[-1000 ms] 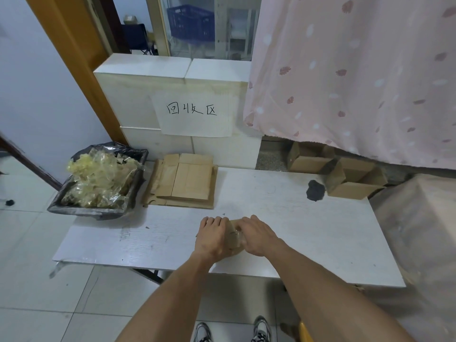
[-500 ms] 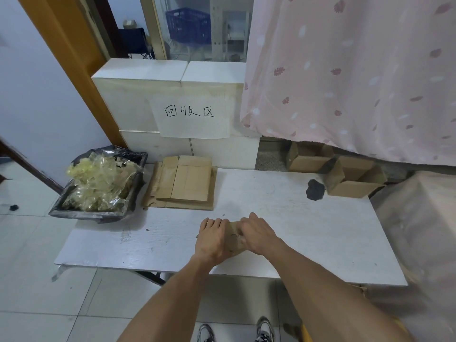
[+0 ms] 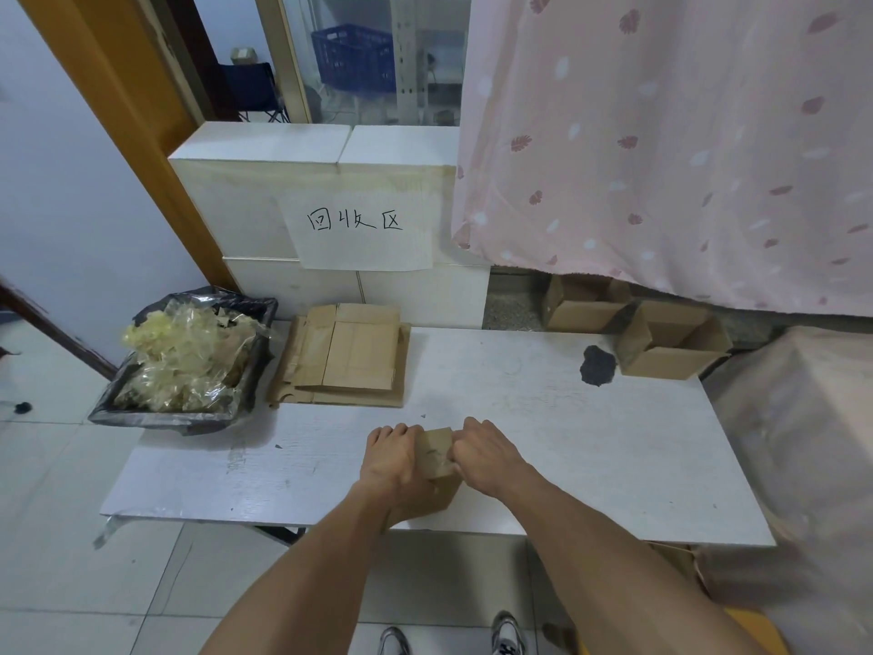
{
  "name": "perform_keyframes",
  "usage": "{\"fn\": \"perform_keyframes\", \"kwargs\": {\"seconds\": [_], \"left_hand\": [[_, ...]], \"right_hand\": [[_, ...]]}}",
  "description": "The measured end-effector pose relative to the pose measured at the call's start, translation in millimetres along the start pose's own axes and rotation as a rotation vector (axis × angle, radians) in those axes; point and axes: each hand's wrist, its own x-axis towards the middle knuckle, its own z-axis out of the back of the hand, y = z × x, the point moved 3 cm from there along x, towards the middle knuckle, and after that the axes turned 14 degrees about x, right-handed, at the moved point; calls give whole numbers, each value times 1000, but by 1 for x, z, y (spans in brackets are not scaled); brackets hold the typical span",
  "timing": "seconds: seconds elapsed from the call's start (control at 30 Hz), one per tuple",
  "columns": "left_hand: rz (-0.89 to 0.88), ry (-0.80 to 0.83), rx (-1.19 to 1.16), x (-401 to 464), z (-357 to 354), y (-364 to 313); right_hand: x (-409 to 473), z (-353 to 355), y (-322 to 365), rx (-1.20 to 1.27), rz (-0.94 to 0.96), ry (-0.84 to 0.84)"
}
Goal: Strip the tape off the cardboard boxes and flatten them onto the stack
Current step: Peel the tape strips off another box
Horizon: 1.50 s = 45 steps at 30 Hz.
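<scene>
A small brown cardboard box (image 3: 437, 453) stands on the white table (image 3: 590, 442) near its front edge. My left hand (image 3: 389, 458) grips the box's left side. My right hand (image 3: 486, 456) holds its right top edge, fingers curled over the flap. Much of the box is hidden by both hands. At the table's back left lies the stack of flattened cardboard (image 3: 347, 356). Two open cardboard boxes, one (image 3: 671, 347) at the table's back right corner and another (image 3: 581, 302) behind it, sit under the curtain.
A black-lined bin (image 3: 184, 356) full of crumpled clear tape stands left of the stack. White blocks with a handwritten paper sign (image 3: 363, 229) rise behind the table. A pink curtain (image 3: 661, 148) hangs at the right. A dark patch (image 3: 597, 366) marks the tabletop.
My hands have shifted slightly on the box and more of its top shows between them. The camera has tilted a little.
</scene>
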Motion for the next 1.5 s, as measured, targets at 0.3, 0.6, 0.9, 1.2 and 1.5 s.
{"fn": "perform_keyframes", "kwargs": {"seconds": [0.3, 0.6, 0.9, 1.2, 1.5], "left_hand": [[-67, -6, 36, 4, 1, 2], [-110, -39, 41, 2, 7, 0], [-154, -132, 35, -6, 9, -2], [-189, -78, 95, -10, 2, 11], [-221, -122, 163, -2, 17, -4]], "right_hand": [[3, 3, 5, -93, 105, 38], [5, 1, 7, -65, 140, 8], [10, -6, 11, -10, 114, -11], [4, 3, -8, 187, -97, -173], [-7, -15, -2, 467, -289, -49]]}}
